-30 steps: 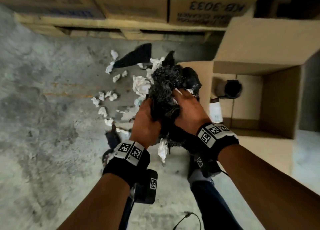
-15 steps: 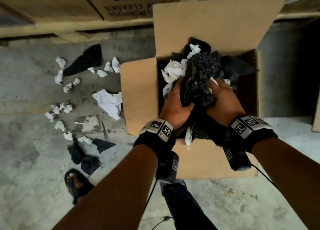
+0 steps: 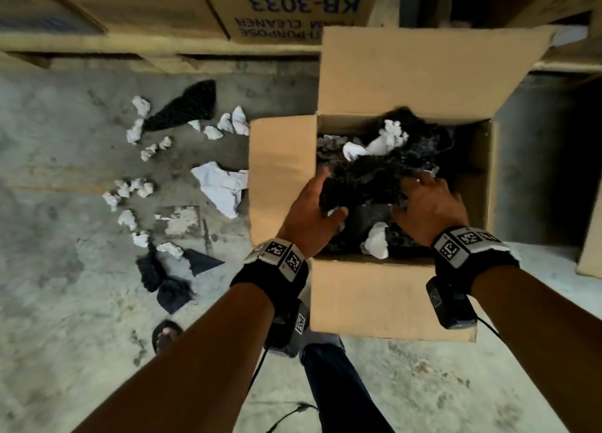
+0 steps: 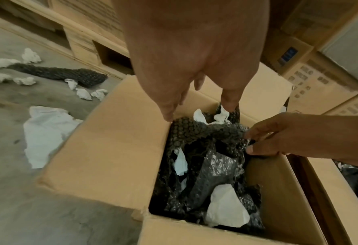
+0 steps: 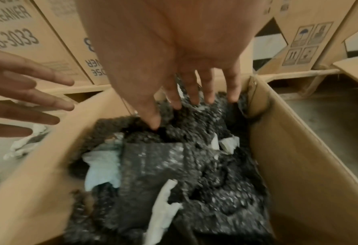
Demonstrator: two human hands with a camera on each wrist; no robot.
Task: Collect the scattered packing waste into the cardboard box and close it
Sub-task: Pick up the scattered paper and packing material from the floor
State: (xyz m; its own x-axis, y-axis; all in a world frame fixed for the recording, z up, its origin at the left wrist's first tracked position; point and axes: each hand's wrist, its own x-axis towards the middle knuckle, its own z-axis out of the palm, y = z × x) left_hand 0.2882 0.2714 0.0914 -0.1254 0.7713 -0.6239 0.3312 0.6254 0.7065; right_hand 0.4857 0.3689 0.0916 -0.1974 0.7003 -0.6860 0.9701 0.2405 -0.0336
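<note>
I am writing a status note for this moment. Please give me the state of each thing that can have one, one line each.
cardboard box: open, flaps up, partly filled
black bubble wrap: bunched in the box
left hand: open, fingers spread above the box
right hand: open, fingertips on the wrap
paper scraps: crumpled, scattered on the floor
black strip: flat on the floor

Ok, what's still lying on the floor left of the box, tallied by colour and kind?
Black wrap pieces: 4
Large white sheet: 1
Small white paper wads: about 14 (some are clumped, so the exact count is unclear)
Total: about 19
</note>
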